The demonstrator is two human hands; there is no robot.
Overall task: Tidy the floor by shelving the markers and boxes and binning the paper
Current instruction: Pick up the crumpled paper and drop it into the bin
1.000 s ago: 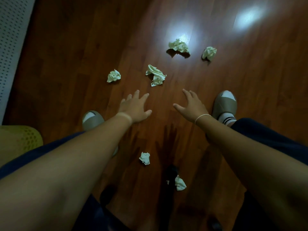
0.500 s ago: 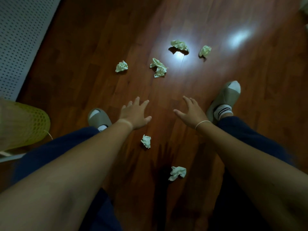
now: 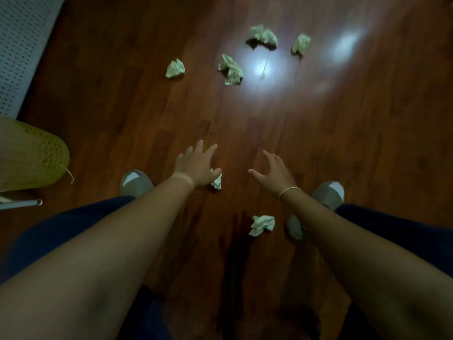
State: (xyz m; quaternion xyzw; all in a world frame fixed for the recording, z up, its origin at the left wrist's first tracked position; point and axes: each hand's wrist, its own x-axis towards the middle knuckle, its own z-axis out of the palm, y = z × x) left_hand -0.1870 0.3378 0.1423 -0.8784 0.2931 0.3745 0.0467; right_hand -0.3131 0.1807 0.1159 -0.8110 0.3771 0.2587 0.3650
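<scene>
Several crumpled paper balls lie on the dark wooden floor. My left hand [image 3: 197, 165] is stretched out with fingers spread, and it partly covers a small paper ball [image 3: 217, 182] at its thumb side. My right hand [image 3: 274, 174] is open too, hovering to the right with nothing in it. Another paper ball [image 3: 262, 224] lies nearer to me, between my feet. Further away lie a paper ball [image 3: 175, 68] at the left, a larger one [image 3: 231, 69] in the middle, and two more [image 3: 263, 35] [image 3: 301, 44] beyond a bright light reflection.
A yellow mesh bin [image 3: 31, 155] lies at the left edge, with a white perforated panel [image 3: 22, 42] behind it. My feet in grey slippers [image 3: 136, 182] [image 3: 328, 192] stand on either side of my hands. No markers or boxes show.
The view has shifted back and my hands have lowered; the small paper ball that lay below my left hand now sits under its thumb. The bin shows more at the left.
</scene>
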